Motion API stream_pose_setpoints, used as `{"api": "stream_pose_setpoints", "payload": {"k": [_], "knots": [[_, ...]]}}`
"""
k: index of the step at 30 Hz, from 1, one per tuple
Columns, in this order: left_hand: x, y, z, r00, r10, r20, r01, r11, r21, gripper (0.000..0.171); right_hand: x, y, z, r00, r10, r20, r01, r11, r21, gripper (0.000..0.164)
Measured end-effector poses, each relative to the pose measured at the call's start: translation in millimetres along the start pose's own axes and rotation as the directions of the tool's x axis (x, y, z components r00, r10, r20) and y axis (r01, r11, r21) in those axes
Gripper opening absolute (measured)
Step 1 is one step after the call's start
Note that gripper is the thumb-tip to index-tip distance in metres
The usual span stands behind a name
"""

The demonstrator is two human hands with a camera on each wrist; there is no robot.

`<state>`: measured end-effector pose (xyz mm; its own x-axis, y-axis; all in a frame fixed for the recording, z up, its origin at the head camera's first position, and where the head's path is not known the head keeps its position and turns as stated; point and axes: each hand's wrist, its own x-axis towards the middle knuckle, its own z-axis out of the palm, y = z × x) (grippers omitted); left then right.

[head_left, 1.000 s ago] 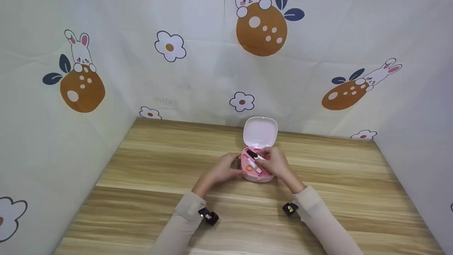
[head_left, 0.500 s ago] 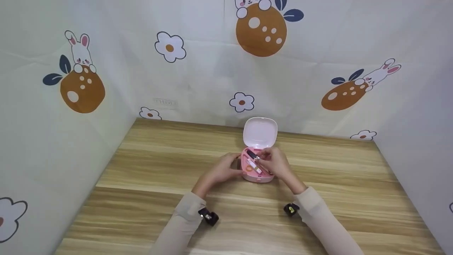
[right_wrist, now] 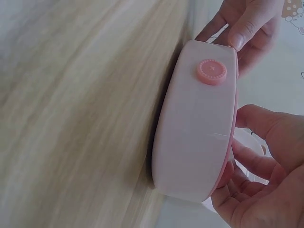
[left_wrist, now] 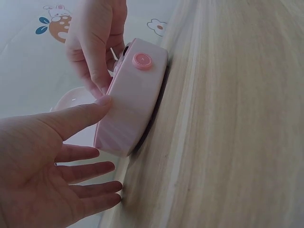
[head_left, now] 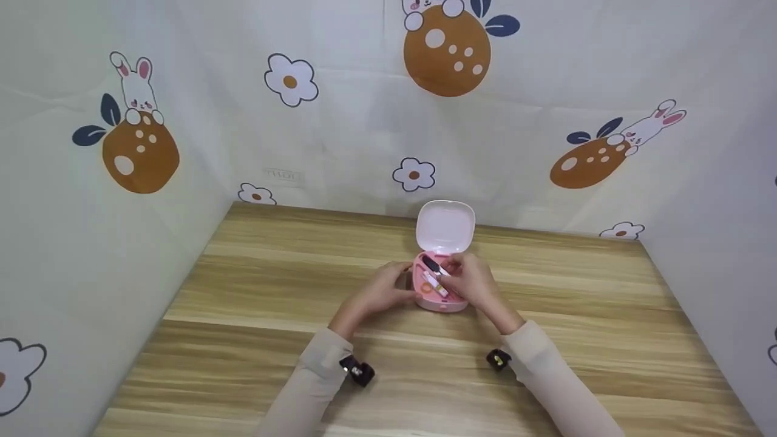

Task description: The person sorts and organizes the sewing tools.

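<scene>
A small pink and white box [head_left: 444, 307] stands toward the back of the table, its lid [head_left: 446, 226] raised. At its left side is my left hand [head_left: 383, 289]; in the left wrist view the thumb touches the rim and the other fingers are straight and spread. My right hand [head_left: 471, 280] reaches into the box from the right, fingertips bent around a slender black and white item [head_left: 431, 263] whose kind is unclear. Beside that lie a white stick with coloured marks [head_left: 435, 284] and an orange ring [head_left: 426, 288]. A round pink button [right_wrist: 212, 71] sits on the box's front.
The wood-grain table [head_left: 273, 255] runs up to a patterned cloth backdrop [head_left: 346, 133] on three sides, close behind the raised lid. Small black cameras [head_left: 358, 371] are strapped at both sleeve cuffs.
The black and white item turns and shifts slightly under my right fingertips inside the box. My left hand stays at the box's side.
</scene>
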<state>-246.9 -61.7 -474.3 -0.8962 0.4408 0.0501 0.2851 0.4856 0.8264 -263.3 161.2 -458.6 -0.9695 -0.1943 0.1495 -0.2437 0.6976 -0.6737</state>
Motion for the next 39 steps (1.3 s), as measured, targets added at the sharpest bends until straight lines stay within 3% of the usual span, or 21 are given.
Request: {"api": "stream_pose_setpoints", "payload": {"k": [10,28,39], "knots": [[1.3,-0.6,0.5,1.000,-0.004,-0.006,0.004,1.000,0.015,0.069,0.6,0.5,0.5,0.996,-0.078,-0.035,0.076,0.996,-0.044,0.012],[0.3,-0.8,1.0,1.000,-0.001,-0.007,0.001,1.000,0.013,0.070,-5.4,2.2,-4.3,0.998,-0.057,-0.029,0.058,0.998,0.039,0.014],[0.7,-1.4,1.3,1.000,-0.024,-0.002,0.024,1.000,0.016,0.072,-12.6,2.5,-12.7,0.997,-0.070,-0.008,0.071,0.987,0.142,0.016]]}}
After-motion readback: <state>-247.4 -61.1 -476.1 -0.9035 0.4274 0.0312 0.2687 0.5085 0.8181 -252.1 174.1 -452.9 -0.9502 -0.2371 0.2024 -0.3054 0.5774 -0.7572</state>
